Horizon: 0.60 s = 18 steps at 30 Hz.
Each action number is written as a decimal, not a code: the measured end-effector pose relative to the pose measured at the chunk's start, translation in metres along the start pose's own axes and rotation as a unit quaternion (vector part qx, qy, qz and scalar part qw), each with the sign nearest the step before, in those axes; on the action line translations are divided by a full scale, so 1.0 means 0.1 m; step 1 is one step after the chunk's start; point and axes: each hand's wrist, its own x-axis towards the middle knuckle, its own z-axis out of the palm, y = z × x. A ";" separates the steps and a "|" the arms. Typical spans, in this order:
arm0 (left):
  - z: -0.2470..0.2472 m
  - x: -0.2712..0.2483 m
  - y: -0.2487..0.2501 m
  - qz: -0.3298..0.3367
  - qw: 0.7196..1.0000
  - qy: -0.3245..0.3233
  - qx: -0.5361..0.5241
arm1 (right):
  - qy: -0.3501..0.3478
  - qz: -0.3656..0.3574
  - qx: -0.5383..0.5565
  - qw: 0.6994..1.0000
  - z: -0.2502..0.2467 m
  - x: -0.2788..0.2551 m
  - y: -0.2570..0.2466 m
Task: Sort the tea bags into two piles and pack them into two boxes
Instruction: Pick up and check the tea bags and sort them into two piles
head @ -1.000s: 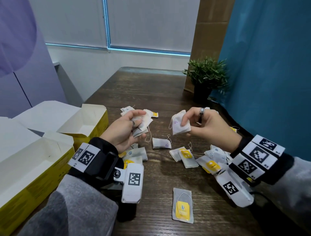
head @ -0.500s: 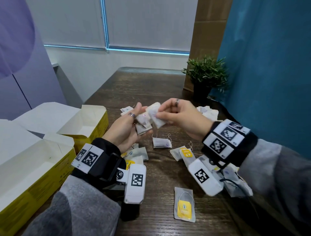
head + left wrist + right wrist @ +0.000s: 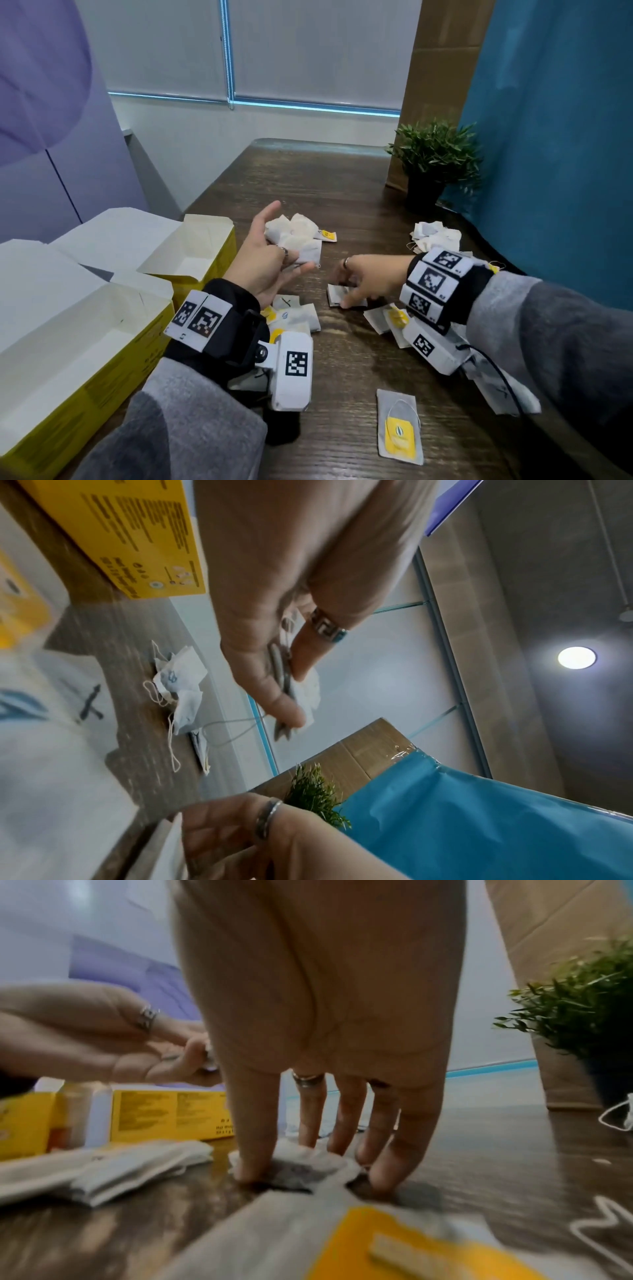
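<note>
Centre frame: left hand [image 3: 270,260] raised, clutching a small stack of tea bags [image 3: 310,251] between fingers and palm. Right hand [image 3: 368,282], lower and just right, fingertips grasping a single tea bag [image 3: 337,296] on the table [image 3: 342,178]. Two open yellow boxes [image 3: 85,308] along left edge; bare tabletop toward upper centre.

L hand [image 3: 270,260] holds tea bags [image 3: 301,240]; R hand [image 3: 370,281] pinches one [image 3: 337,295].
</note>
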 end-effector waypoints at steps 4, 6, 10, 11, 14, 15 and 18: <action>-0.01 -0.01 0.00 -0.010 1.000 -0.003 -0.003 | 0.015 0.011 -0.065 0.998 0.02 -0.02 0.00; -0.02 0.00 -0.02 -0.019 1.000 -0.002 -0.008 | 0.021 -0.001 -0.023 0.999 -0.02 -0.07 0.06; 0.00 0.00 -0.04 -0.021 1.000 -0.001 0.018 | 0.138 -0.065 0.225 0.962 -0.20 -0.20 0.19; 0.00 0.00 -0.04 -0.023 0.999 -0.001 0.025 | 0.154 -0.087 0.314 0.933 -0.25 -0.26 0.18; 0.02 -0.02 -0.04 -0.034 0.999 -0.017 0.039 | 0.112 -0.140 0.513 0.839 -0.33 -0.41 0.10; 0.03 -0.03 -0.03 -0.035 0.998 -0.028 0.050 | 0.087 -0.148 0.540 0.824 -0.32 -0.42 0.07; 0.06 -0.05 -0.04 -0.028 0.993 -0.058 0.104 | 0.044 -0.151 0.528 0.834 -0.16 -0.38 -0.04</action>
